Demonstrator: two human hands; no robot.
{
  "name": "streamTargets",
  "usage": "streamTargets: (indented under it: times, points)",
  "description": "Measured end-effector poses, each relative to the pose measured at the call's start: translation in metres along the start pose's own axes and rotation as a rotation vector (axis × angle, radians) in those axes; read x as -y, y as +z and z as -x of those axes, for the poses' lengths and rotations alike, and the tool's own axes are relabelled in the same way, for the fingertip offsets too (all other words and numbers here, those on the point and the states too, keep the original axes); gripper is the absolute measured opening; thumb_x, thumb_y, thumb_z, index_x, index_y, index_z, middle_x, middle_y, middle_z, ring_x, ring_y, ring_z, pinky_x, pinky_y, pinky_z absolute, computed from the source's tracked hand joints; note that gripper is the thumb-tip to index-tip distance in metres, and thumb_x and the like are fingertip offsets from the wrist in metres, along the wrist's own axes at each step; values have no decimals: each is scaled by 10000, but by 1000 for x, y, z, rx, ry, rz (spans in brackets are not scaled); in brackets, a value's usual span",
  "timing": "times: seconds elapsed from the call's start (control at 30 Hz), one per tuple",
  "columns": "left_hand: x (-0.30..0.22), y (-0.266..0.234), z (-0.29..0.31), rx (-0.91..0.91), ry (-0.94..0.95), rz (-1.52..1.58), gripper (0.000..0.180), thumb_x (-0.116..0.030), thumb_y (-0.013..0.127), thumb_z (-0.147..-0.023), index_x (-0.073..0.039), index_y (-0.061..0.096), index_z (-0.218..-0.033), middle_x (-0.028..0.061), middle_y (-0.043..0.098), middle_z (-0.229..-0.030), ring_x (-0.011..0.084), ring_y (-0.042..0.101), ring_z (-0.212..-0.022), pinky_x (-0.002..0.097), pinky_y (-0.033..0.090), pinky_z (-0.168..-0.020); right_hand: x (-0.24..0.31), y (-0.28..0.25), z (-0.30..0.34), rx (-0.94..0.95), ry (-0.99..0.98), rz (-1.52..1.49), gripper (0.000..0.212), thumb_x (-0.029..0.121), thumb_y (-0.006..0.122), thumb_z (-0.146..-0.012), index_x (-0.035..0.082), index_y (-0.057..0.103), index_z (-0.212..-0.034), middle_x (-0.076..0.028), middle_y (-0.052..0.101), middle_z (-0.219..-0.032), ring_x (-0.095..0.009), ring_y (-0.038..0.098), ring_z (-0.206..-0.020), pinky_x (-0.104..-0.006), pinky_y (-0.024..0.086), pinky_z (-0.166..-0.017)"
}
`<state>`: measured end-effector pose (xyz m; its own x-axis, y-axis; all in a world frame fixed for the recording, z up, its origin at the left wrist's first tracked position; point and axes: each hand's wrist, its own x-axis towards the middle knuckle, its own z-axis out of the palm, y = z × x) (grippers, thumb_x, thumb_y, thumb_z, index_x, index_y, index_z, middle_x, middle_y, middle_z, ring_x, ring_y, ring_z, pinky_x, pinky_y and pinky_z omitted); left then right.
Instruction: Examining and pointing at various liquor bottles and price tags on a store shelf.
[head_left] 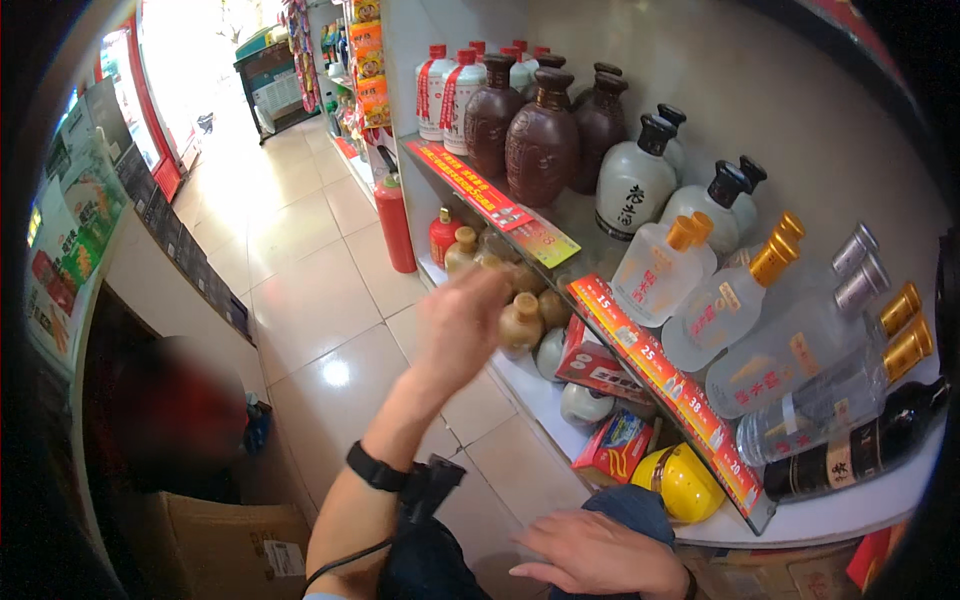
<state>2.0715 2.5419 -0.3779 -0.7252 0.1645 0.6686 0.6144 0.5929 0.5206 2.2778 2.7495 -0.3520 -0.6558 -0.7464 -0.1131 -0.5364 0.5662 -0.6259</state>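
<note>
My left hand (465, 320), with a black band on its wrist, is raised in front of the lower shelf, close to several brown round-bodied bottles (521, 325). Its fingers bend away behind the back of the hand and look blurred, so I cannot tell if they hold anything. Above it runs the upper shelf's edge with a red and yellow label strip (470, 185). Lower right, my right hand (605, 555) lies open over my knee (640, 510), fingers spread and nothing held. A yellow rounded container (680, 483) sits on the lower shelf just beyond that knee.
Dark brown bottles (542, 140), white jars (636, 180) and clear gold-capped bottles (715, 320) crowd the upper shelf. A black bottle (860, 450) lies at its near end. Left are a red fire extinguisher (395, 225), a cardboard box (235, 545) and a counter (180, 310).
</note>
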Motion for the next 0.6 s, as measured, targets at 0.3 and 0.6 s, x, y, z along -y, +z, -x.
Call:
streamTargets:
  times: [0.3,0.6]
  points:
    - [56,-82,41,-55,-633,-102,332,-198,700,-972,-11,697,-1247,69,694,-861,107,624,-628,275,514,-576,1,5,-20,14,-65,-138,308,292,662,-950,6,642,-1062,-215,660,-977,-414,625,-971,-488,481,-860]
    - [37,-92,26,148,-735,2,407,-310,731,-938,50,723,-1127,113,710,-815,159,693,-674,326,551,-638,0,28,-52,283,-216,-244,329,292,623,-1005,-27,584,-1071,-252,620,-1003,-434,618,-1005,-497,512,-890]
